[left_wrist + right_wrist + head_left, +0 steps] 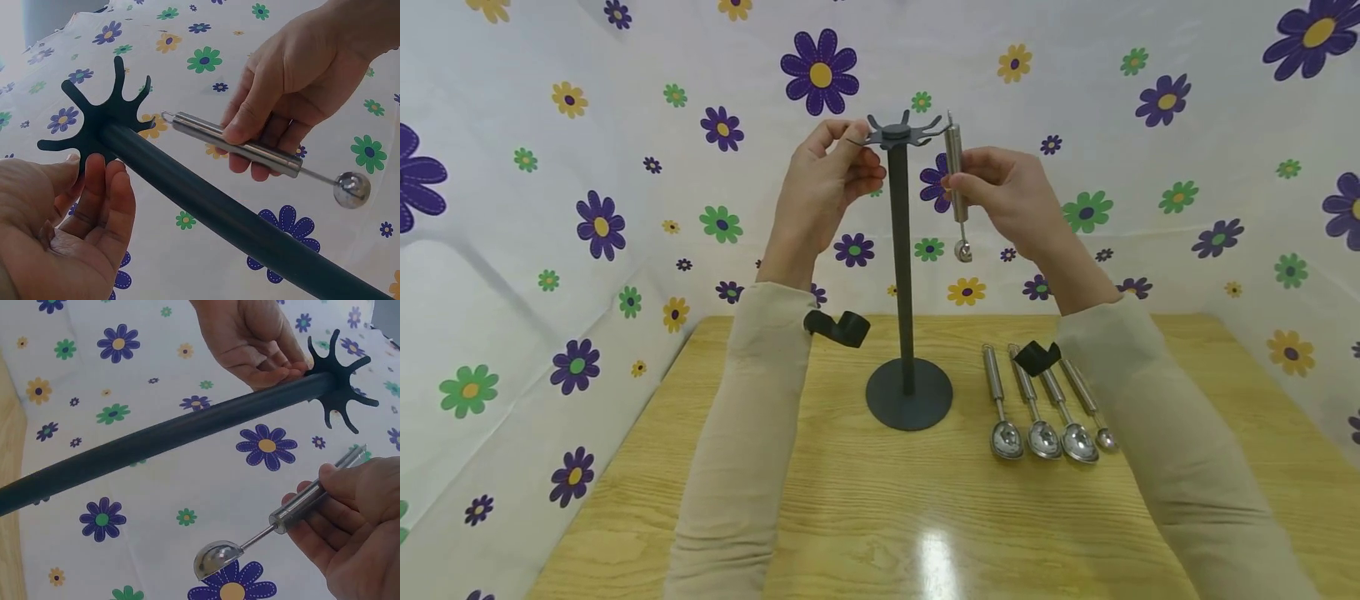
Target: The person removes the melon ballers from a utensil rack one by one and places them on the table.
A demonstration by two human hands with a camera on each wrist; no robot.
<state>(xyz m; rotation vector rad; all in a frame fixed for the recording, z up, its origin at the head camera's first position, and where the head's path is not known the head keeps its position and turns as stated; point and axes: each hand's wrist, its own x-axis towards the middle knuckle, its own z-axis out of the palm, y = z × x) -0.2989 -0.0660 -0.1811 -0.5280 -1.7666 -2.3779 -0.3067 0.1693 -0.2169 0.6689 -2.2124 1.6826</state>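
Observation:
A dark metal utensil stand [900, 250] rises from a round base, with a ring of upturned hooks [103, 115] at its top. My left hand [827, 175] pinches one of these hooks between thumb and fingers on the left side. Upright beside the hooks on the right is a steel melon baller [953, 150], its small round scoop [217, 559] hanging down. My right hand [1015, 200] grips it by the handle, thumb in front. The wire loop [167, 117] at the handle's top is right by a hook tip in the head view.
Two larger steel scoops [1007, 440] [1043, 440], a third [1078, 443] and a smaller one [1106, 439] lie in a row on the wooden table [850, 500], right of the stand's base [910, 417]. A flower-printed cloth [625, 150] covers the walls behind and beside.

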